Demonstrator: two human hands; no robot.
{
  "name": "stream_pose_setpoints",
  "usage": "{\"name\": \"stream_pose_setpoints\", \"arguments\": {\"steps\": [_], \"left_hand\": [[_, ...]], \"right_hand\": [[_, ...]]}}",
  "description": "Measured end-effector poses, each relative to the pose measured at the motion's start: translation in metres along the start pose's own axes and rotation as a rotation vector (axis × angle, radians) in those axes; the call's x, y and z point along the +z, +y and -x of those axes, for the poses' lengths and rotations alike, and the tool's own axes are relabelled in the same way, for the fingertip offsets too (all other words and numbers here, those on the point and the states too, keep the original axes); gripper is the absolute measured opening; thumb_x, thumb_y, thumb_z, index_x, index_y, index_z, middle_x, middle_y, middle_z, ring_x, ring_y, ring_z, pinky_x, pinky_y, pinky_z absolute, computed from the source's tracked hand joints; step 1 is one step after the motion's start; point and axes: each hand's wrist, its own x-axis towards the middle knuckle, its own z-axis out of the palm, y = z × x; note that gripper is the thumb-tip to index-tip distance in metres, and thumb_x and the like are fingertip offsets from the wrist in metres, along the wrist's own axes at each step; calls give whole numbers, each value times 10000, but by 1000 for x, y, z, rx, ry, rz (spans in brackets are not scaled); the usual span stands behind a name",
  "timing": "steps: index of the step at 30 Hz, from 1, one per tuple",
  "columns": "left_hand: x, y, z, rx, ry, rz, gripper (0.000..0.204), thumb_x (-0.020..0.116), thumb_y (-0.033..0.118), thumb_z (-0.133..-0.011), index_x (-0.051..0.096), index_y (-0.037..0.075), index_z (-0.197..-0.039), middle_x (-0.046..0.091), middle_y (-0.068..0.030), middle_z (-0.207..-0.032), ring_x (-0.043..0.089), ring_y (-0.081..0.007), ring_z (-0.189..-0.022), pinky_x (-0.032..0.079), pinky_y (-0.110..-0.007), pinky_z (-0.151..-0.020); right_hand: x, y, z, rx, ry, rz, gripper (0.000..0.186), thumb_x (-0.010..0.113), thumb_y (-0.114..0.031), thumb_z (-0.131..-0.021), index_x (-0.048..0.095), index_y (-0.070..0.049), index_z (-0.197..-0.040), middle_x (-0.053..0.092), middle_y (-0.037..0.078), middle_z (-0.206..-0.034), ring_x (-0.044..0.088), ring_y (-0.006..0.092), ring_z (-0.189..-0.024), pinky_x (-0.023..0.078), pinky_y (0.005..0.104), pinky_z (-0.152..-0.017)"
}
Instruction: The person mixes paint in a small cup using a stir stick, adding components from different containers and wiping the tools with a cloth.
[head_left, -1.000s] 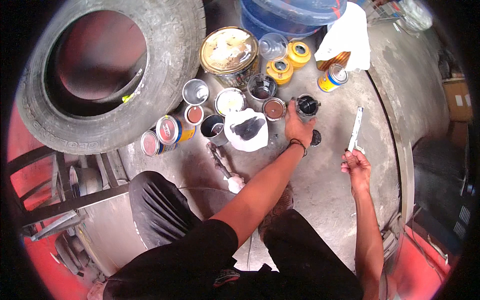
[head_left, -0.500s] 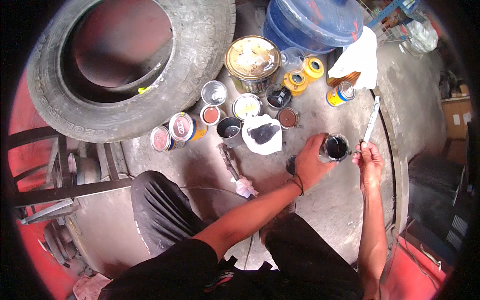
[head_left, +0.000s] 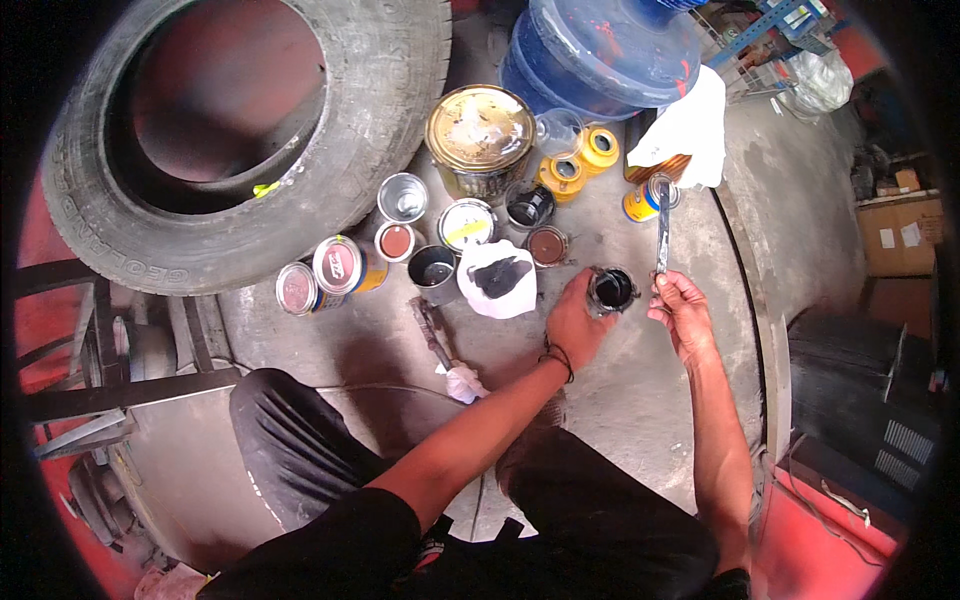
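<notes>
Behind the paint cup (head_left: 598,298): the fingertips of the left hand (head_left: 575,325) are out of sight, so their exact grip cannot be read.
Inside the cup: the contents look black and glossy; how full it is, I cannot tell.
Under the cup: its base is hidden, and whether it rests on the floor (head_left: 640,400) or is lifted is unclear.
Tyre and jug: the tyre (head_left: 385,140) and the blue water jug (head_left: 600,65) are both cut off by the upper edge.
White wrapping: this pale piece (head_left: 522,300) has a dark patch in its middle; cloth or lined pot is hard to say.
Yellow-and-blue can: the stick (head_left: 663,240) crosses in front of the can (head_left: 638,205), covering part of it; whether they touch does not show.
Left hand: half curled round the cup's left and near sides, thumb along the near side, holding it.
Right hand: the hand (head_left: 682,312) pinches the stick's near end between thumb and fingers, the others bent in and partly hidden.
Cup's place: between the two hands, against the left and just left of the right.
Stick's place: pointing up and away from the right hand, its shaft right of the cup's mouth.
</notes>
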Motion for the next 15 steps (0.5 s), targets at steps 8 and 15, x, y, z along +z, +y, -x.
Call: {"name": "stream_pose_setpoints", "arguments": {"steps": [8, 15], "left_hand": [[42, -19, -52, -271, -15, -63, 873, 880, 175, -825, 447, 81, -1578, 600, -188, -1540, 609, -386, -1382, 513, -455, -1121], [56, -34, -64, -246, 27, -112, 919, 902, 141, -801, 428, 90, -1587, 619, -191, -1515, 645, -398, -1332, 522, -461, -1099]], "right_hand": [[-25, 12, 4, -7, 59, 148, 267, 781, -293, -1040, 767, -80, -1201, 714, -30, -958, 647, 78, -786, 588, 252, -704], [-7, 7, -15, -30, -17, 192, 287, 796, -294, -1030, 770, -68, -1205, 708, -35, -924, 641, 83, -780, 564, 265, -716]]}}
